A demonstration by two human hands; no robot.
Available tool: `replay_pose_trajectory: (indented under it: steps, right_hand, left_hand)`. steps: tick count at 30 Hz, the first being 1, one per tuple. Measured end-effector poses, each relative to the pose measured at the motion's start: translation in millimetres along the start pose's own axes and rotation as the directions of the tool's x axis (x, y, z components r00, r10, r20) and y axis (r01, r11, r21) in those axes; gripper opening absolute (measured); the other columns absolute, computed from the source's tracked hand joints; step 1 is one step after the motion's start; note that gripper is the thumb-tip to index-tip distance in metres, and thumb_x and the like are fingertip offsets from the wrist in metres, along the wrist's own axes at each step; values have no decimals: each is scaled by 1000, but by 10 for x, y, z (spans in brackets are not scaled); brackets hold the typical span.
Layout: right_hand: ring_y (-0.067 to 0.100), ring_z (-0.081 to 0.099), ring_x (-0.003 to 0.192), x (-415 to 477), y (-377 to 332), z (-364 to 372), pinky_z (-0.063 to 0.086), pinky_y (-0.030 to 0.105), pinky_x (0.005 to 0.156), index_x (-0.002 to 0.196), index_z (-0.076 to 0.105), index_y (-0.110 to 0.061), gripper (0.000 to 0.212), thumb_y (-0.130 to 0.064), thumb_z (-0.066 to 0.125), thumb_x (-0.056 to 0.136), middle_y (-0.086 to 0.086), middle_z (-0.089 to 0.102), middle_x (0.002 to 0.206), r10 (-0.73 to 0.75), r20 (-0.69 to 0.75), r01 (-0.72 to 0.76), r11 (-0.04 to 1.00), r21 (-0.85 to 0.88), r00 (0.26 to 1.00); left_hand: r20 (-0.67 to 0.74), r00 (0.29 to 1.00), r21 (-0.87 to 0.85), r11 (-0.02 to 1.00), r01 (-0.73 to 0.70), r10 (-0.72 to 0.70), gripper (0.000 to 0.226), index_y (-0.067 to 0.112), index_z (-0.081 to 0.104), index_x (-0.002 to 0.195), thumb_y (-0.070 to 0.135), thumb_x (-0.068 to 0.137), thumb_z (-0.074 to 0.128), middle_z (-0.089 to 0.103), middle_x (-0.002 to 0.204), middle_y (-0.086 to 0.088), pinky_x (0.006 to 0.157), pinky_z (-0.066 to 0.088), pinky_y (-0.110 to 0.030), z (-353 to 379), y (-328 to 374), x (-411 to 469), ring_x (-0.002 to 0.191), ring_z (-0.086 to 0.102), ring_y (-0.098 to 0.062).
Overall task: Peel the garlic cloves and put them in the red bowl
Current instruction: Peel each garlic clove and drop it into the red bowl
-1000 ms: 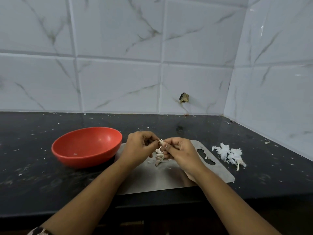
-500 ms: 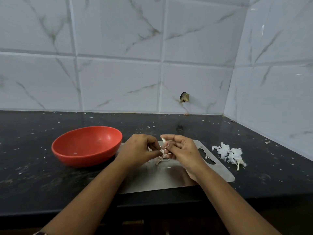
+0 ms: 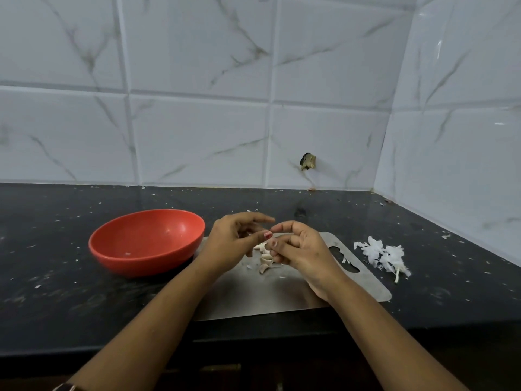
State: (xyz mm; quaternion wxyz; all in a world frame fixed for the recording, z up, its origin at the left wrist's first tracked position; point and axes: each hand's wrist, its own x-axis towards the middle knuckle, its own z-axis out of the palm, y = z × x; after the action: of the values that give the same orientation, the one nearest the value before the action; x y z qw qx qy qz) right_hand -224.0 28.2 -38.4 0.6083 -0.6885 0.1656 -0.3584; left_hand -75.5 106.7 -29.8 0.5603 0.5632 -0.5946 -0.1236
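Two hands meet low in the middle of the frame, forearms running up from the bottom edge. The left hand [image 3: 234, 244] has its fingers loose and half-stretched towards the right, thumb tip with a red nail just beside the other hand's fingertips, and I see nothing in its grasp. The right hand [image 3: 306, 251] is curled inward, palm down. Whether it pinches anything I cannot tell.

Just under the fingers, a few garlic cloves [image 3: 265, 259] lie on a steel board [image 3: 253, 294]. The red bowl [image 3: 158, 235] sits at centre left, touching the board's left edge, with only a pale fleck inside. A heap of white peel [image 3: 380, 253] lies on the black counter [image 3: 56, 277] at centre right.
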Motion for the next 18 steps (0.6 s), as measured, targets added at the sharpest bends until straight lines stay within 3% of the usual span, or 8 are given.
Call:
replay_pose_trajectory:
  steps: [4,10,16,18]
  right_hand:
    - [10,65,65,-20,-18,8,52,20,65,110,50,-7,24,1,61,90,4,71,75,-17,7,17,1000,21,1000]
    - [13,71,77,-33,-19,26,54,22,67,105,47,-8,22,9,54,93,11,73,86,-55,7,55,998,-40,998]
    - [13,70,71,-25,3,20,54,23,66,95,35,-16,31,8,54,93,9,73,82,-79,-42,72,988,-137,996]
    - [13,70,70,-26,0,22,55,23,67,94,33,-17,32,8,54,93,8,73,79,-94,-60,84,984,-160,994]
  left_hand:
    - [-30,999,52,998,26,-25,19,25,73,80,7,83,71,68,64,7,50,45,-20,-16,-28,24,46,50,-6]
    - [-63,995,24,996,84,-82,12,19,73,79,8,84,71,67,64,4,50,44,-18,-20,-58,35,50,50,-8]
    - [-102,993,108,992,70,-59,6,17,73,80,11,82,73,71,73,-1,52,48,-21,-11,-86,29,56,58,-16]
    - [-96,994,121,991,61,-50,6,16,73,80,11,82,73,71,72,-2,52,48,-19,3,-72,20,55,58,-10]
